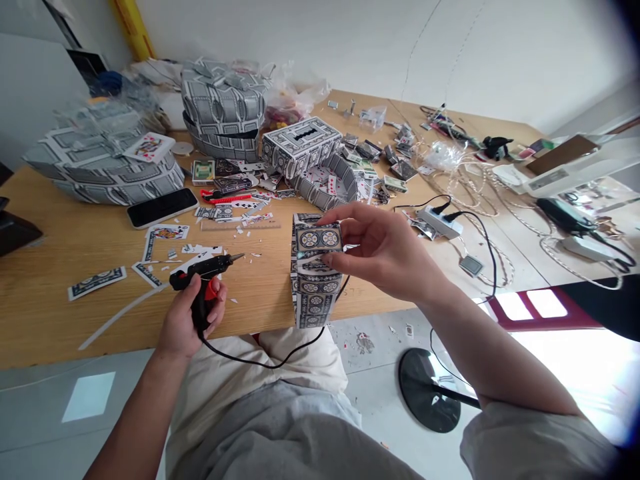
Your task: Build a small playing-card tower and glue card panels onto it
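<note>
My left hand (193,313) is wrapped round a black and red glue gun (204,283), its nozzle pointing up and right. A black cord hangs from the gun's handle. To the right, a box covered in patterned playing cards (317,287) stands upright near the table's front edge. The thumb and fingers of my right hand (367,247) pinch a card piece at the top of that box. A gap separates the gun's nozzle from the box.
A phone (163,207), loose cards (97,283) and paper scraps lie on the table (35,327). Behind are woven card baskets (223,110) and a card-covered tissue box (302,145). A power strip (440,221) with tangled cords is at right.
</note>
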Motion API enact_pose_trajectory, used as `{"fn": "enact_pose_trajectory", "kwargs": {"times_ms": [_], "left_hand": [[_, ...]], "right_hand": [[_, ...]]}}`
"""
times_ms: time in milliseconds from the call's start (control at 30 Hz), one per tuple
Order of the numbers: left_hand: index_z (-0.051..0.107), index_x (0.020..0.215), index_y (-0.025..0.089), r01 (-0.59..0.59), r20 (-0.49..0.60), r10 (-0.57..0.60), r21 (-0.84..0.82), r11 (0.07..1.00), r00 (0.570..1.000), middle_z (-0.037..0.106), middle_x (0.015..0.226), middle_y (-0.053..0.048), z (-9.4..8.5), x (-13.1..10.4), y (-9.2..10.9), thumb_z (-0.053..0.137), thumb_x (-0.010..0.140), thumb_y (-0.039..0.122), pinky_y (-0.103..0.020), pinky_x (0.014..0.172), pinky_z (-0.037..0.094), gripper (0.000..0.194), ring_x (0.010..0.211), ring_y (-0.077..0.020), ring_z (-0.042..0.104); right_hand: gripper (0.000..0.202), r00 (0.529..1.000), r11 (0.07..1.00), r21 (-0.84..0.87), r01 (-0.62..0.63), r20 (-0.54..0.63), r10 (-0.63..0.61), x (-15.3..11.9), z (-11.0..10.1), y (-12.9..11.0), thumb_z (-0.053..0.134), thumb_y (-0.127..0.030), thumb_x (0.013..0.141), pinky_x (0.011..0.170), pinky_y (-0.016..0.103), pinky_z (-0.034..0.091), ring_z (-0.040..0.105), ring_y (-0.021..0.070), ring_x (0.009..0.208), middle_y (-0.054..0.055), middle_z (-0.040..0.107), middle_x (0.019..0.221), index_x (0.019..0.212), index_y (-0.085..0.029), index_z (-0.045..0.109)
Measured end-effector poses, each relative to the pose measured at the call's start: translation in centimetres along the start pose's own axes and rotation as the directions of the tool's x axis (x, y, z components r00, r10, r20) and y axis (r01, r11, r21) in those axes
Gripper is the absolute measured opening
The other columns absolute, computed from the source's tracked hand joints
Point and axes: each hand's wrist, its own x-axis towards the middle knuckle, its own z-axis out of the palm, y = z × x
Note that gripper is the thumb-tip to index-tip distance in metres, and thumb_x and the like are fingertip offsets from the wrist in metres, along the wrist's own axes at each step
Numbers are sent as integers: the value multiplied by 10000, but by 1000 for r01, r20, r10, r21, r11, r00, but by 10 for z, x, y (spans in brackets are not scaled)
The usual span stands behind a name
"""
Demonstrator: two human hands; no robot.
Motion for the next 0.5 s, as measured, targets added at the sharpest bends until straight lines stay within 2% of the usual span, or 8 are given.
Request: {"fn": "enact_pose_trajectory", "kwargs": {"times_ms": [200,367,433,500], "left_hand": [[645,865,154,11,-12,-11,1,1000,1000,616,756,23,2,0,0,908,780,640,-156,287,359,559,410,-42,433],[643,842,159,-6,-1,6,36,999,1000,609,737,18,0,0,-1,900,778,649,-164,294,367,557,405,-49,443],[656,839,159,-47,2,47,60,997,999,611,732,15,5,-2,-2,899,770,657,-171,292,358,558,405,-54,447],[672,847,164,-143,-24,145,89,986,989,632,755,8,17,-5,0,918,756,625,-178,294,351,531,421,-63,469]], "right_hand": [[392,999,1000,-11,29,-30,-30,-2,4,-1,888,-156,769,588,230,567,693,132,723,-1,729,835,1123,-159,720],[386,998,999,3,45,-37,-45,-4,6,0,892,-168,782,600,234,575,695,135,738,4,736,854,1125,-166,716],[389,998,999,10,42,-42,-41,-4,6,0,897,-172,781,599,233,573,698,137,739,6,740,862,1125,-167,715],[398,999,999,18,33,-41,-33,-5,7,0,900,-176,780,608,236,577,704,143,749,9,743,870,1131,-169,712]]}}
